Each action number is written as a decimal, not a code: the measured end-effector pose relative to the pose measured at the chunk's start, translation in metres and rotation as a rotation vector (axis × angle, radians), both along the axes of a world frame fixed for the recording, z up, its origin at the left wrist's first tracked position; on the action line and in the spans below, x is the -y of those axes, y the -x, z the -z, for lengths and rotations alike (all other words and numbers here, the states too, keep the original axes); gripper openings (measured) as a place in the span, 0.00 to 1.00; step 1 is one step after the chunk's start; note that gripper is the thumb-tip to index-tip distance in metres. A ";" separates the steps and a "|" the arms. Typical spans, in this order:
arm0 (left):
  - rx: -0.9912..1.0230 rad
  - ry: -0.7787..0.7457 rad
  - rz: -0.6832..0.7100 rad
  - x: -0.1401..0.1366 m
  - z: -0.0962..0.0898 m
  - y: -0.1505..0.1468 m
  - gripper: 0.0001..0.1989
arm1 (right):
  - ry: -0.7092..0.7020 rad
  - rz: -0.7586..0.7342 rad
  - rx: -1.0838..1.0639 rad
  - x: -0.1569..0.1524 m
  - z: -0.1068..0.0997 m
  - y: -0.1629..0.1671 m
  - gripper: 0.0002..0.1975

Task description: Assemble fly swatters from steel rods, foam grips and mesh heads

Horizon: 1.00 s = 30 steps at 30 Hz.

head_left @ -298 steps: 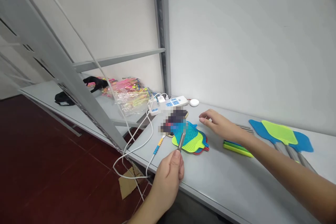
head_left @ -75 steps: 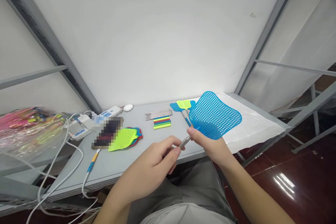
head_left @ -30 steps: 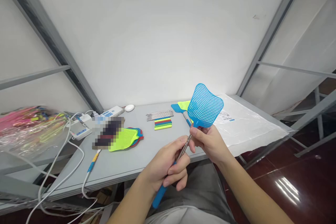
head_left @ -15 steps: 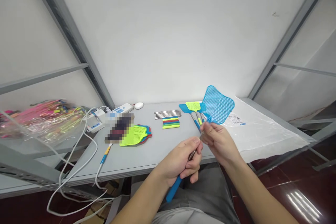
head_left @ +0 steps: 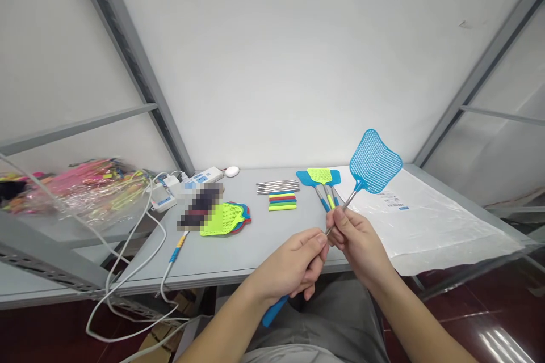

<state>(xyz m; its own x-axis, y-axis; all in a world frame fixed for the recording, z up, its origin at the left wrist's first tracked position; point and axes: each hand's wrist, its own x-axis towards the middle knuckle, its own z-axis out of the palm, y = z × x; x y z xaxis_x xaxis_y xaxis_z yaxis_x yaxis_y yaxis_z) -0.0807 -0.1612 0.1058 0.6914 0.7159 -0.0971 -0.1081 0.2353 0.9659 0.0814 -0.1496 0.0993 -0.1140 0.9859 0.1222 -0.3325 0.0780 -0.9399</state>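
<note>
Above the right hand (head_left: 355, 238), a blue perforated swatter head (head_left: 374, 162) looks like smooth plastic, its slim silvery shaft (head_left: 350, 199) shiny metal. Below the left hand (head_left: 293, 266), the blue cylindrical grip (head_left: 275, 311) looks like matt plastic. Ahead of the left hand lie polished silvery metal rods (head_left: 277, 188). Right of the right hand, a white plastic sheet (head_left: 438, 232) is creased and glossy; the flat grey tabletop (head_left: 264, 247) ahead of both looks smooth and matt.

Left hand (head_left: 293, 266) and right hand (head_left: 360, 241) hold a blue swatter (head_left: 374, 161) — a blurred object (head_left: 201, 207), perhaps a phone, lies leftward.
</note>
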 end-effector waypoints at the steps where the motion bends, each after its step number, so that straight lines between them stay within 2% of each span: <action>1: -0.018 -0.003 0.001 0.000 0.002 0.002 0.17 | -0.001 0.010 -0.027 -0.003 0.000 -0.001 0.20; 6: -0.087 -0.005 0.005 0.001 0.009 0.011 0.17 | 0.008 0.050 -0.066 -0.014 0.000 -0.010 0.19; 10: -0.064 0.035 0.009 0.003 0.011 0.012 0.17 | 0.016 0.040 -0.064 -0.012 0.003 -0.011 0.18; 14: -0.028 0.086 0.000 0.002 0.011 0.011 0.17 | 0.038 -0.018 -0.047 -0.007 0.007 -0.005 0.17; 18: -0.041 0.064 0.002 0.003 0.010 0.011 0.17 | 0.026 -0.070 -0.015 -0.001 0.010 0.001 0.19; 30: -0.187 -0.054 0.002 0.011 0.006 0.012 0.20 | -0.021 0.064 -0.053 0.003 -0.002 -0.005 0.20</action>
<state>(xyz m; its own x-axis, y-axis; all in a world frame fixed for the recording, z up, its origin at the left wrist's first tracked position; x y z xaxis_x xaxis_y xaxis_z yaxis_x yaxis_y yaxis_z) -0.0931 -0.1724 0.0999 0.6667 0.7219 -0.1856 0.0747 0.1831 0.9803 0.0862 -0.1529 0.1010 -0.0435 0.9881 0.1474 -0.3751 0.1206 -0.9191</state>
